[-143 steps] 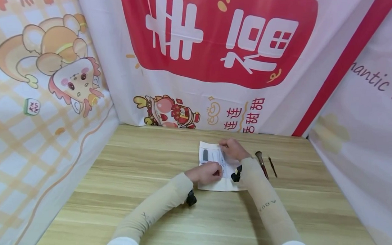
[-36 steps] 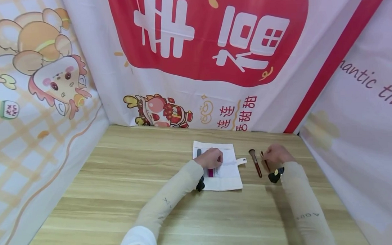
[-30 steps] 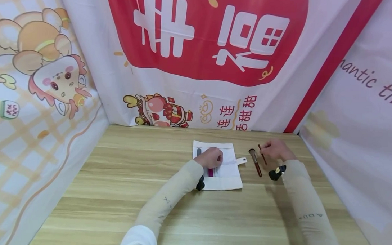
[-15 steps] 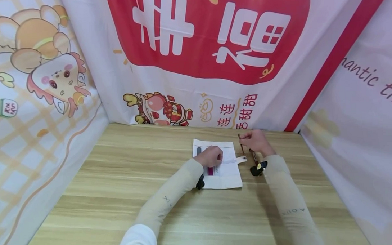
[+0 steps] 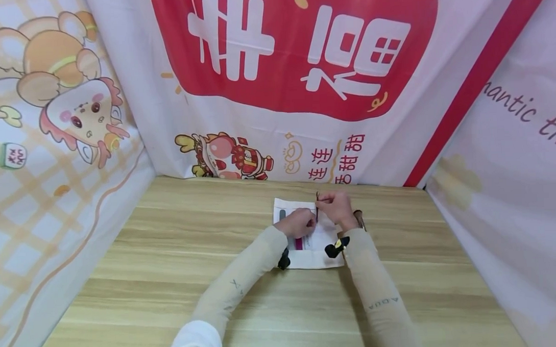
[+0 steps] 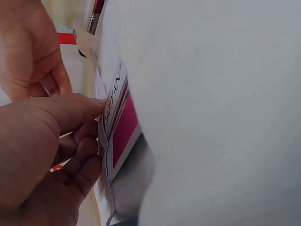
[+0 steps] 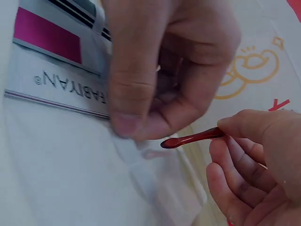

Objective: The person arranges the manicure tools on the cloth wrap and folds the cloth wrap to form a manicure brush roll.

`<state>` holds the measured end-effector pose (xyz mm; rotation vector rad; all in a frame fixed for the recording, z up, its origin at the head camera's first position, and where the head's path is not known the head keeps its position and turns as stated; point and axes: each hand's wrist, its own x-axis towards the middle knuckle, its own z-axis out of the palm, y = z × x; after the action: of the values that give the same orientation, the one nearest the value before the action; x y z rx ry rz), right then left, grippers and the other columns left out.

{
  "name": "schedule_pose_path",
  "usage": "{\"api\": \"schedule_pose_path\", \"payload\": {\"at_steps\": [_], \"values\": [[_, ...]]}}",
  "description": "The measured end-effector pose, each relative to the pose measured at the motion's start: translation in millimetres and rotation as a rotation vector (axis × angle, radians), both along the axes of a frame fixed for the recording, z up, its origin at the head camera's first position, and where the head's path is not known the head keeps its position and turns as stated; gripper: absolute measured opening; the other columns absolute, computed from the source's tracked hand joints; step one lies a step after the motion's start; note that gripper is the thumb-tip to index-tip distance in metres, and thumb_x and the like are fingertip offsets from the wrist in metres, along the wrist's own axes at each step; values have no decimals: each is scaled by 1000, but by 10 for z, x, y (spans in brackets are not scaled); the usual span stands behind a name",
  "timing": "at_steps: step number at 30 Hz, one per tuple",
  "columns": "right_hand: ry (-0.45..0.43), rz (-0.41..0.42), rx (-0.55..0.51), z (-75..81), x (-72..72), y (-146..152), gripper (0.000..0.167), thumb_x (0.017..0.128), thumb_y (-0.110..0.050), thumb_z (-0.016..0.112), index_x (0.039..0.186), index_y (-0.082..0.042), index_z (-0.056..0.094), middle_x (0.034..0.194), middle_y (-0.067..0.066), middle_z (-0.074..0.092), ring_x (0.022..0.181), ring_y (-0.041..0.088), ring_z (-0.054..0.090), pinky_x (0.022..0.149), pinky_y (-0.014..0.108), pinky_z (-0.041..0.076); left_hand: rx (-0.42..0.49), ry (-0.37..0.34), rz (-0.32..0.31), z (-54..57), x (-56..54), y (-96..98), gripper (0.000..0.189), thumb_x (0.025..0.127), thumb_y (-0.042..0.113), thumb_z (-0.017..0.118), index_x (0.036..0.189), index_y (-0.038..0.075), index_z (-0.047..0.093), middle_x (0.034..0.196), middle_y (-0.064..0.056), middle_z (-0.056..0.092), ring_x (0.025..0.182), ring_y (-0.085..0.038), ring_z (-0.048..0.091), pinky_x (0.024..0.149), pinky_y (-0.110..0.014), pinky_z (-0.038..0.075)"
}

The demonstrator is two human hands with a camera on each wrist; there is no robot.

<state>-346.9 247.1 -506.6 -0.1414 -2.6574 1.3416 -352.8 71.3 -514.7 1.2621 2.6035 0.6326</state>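
1. Head view: The white pouch (image 5: 301, 260) lies spread out near the far edge of the bench (image 5: 169, 223), a little right of that edge's middle, where both my hands can meet over it. My left hand (image 5: 299, 223) rests on it; from above, the curled fingers hide what they grip. My right hand (image 5: 336, 207) is over the pouch's far right part, pinching a slim dark-red tool (image 5: 317, 209). One end points toward the bench's far edge, the other down beside my left hand. The larger brush (image 5: 360, 219) lies right of the pouch, toward the bench's far right corner and partly behind my right wrist; set apart like that, it seems to leave the pouch uncovered.

2. Left wrist view: My left thumb and fingers pinch the layered edge of the pouch's pocket, I think to steady it and keep the layers in hand. In the pocket sits a printed card (image 6: 124, 136) with a magenta block. Beyond are a small flap (image 6: 85, 41) and a red brush handle with a metal collar, which I take for the larger brush's. My right hand shows at the upper left; what it holds is hidden here.

3. Right wrist view: My right thumb and finger hold the slim tool well back, its rounded dark end sticking out toward the pinched edge, apart from my left thumb. Gripped this way, that end stays uncovered, probably so I can aim it. The other end is out of sight.
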Motion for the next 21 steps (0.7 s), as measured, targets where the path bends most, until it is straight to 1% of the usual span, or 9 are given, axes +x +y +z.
{"api": "schedule_pose_path", "payload": {"at_steps": [2, 6, 11, 14, 15, 16, 18, 20, 21], "values": [[-29, 0, 9, -53, 6, -16, 16, 90, -15, 81, 103, -6, 82, 97, 12, 80, 82, 16, 69, 69, 23, 52, 8, 10, -2, 15, 25, -5, 21, 97, 1, 67, 76, 6, 67, 67, 3, 53, 69, -14, 53, 74, -27, 45], [-106, -8, 18, -95, 25, -21, 11, 89, -15, 81, 98, -8, 83, 94, 9, 81, 81, 15, 68, 68, 24, 52, 14, 20, 1, 16, 55, -10, 17, 98, 0, 67, 82, 4, 70, 71, 3, 56, 72, -12, 54, 75, -25, 45], [-210, 15, -1, -60, 5, -10, 10, 92, -14, 79, 96, -5, 82, 86, 6, 79, 72, 12, 66, 62, 24, 51, 7, -2, 13, 21, 76, -23, 13, 100, 2, 66, 89, 2, 72, 76, 0, 61, 76, -13, 57, 78, -26, 47], [-262, 28, 2, -25, -33, 2, 11, 93, -15, 78, 96, -5, 81, 83, 5, 78, 68, 11, 65, 59, 24, 50, 9, -2, 6, 6, 49, -29, 15, 100, 3, 66, 87, 4, 71, 76, -1, 62, 76, -15, 58, 80, -29, 50], [-276, 36, 7, -16, -44, 5, 12, 94, -16, 77, 96, -5, 81, 84, 5, 77, 68, 11, 66, 59, 24, 50, 17, 15, -1, -103, -27, -20, 17, 101, 6, 66, 84, 7, 69, 75, 0, 61, 76, -15, 58, 79, -29, 50], [-288, 37, 13, -7, -58, 8, 12, 94, -16, 77, 96, -5, 81, 84, 4, 77, 69, 10, 65, 58, 24, 49, 26, 30, -7, -162, -67, -16, 19, 100, 7, 66, 81, 9, 67, 74, 1, 60, 74, -15, 57, 77, -30, 49], [-311, 37, 11, 8, -76, 11, 13, 94, -17, 77, 97, -5, 81, 86, 4, 77, 69, 10, 64, 57, 25, 47, 37, 25, -18, -205, -115, -14, 22, 100, 7, 66, 78, 12, 65, 73, 2, 59, 73, -14, 57, 75, -31, 49], [-320, 42, 12, 21, -88, 11, 13, 94, -18, 77, 97, -5, 80, 87, 4, 76, 70, 10, 64, 57, 25, 47, 48, 34, -24, -274, -170, -8, 24, 99, 7, 66, 76, 14, 63, 72, 4, 58, 72, -13, 56, 74, -30, 48], [-320, 46, 13, 27, -92, 10, 14, 94, -18, 77, 98, -5, 80, 87, 4, 76, 70, 10, 65, 57, 24, 48, 54, 32, -26, -289, -184, -7, 24, 98, 6, 66, 76, 15, 63, 73, 4, 58, 72, -13, 57, 74, -30, 48]]}}
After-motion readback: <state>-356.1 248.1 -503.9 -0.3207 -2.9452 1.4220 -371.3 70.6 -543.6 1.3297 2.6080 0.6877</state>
